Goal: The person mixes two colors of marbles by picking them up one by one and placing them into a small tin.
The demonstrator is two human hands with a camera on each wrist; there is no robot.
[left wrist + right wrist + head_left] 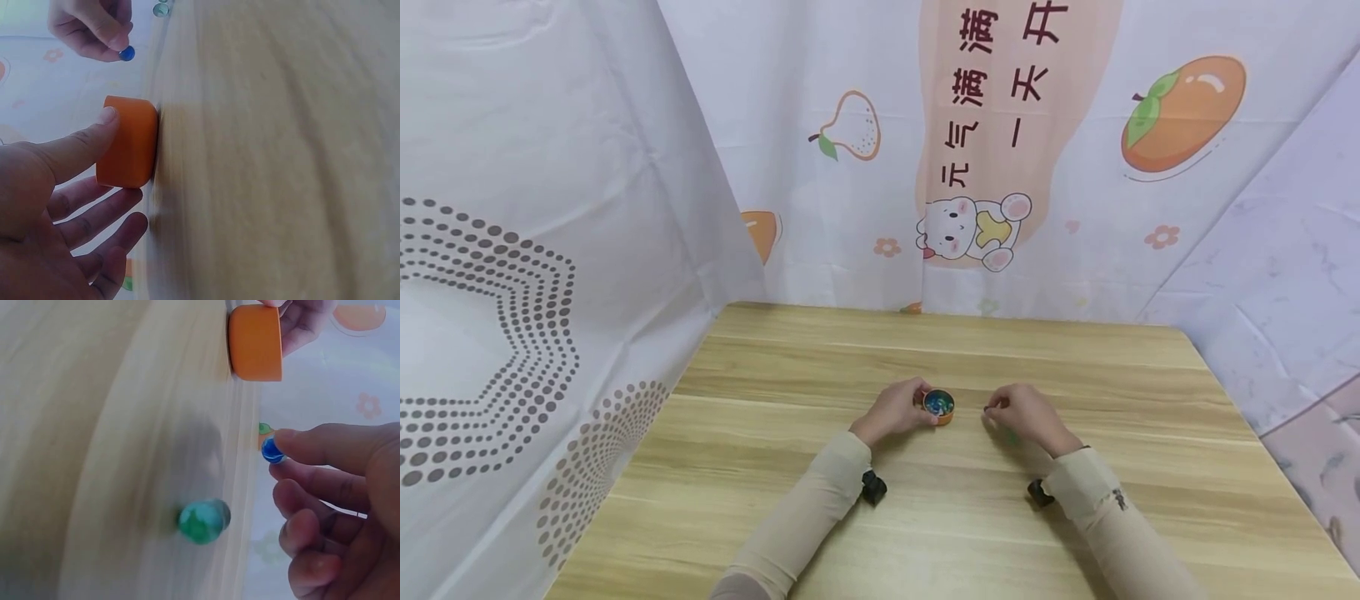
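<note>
A small round orange bowl (945, 419) stands on the wooden table, with blue and green marbles (937, 403) inside. My left hand (895, 408) grips the bowl from the left, thumb (107, 116) at its rim and fingers on the far side. To the right of the bowl, my right hand (1026, 414) pinches a blue marble (272, 450) between thumb and index finger, raised above the table. Beneath the right hand, two green marbles (201, 522) lie close together on the tabletop, one partly hiding the other in the right wrist view.
The wood-grain table (790, 358) reaches back to a white printed cloth (850, 225) hung behind it. Another cloth (647, 250) with grey dots hangs along the left side. Dark straps with small black devices (873, 488) are on both wrists.
</note>
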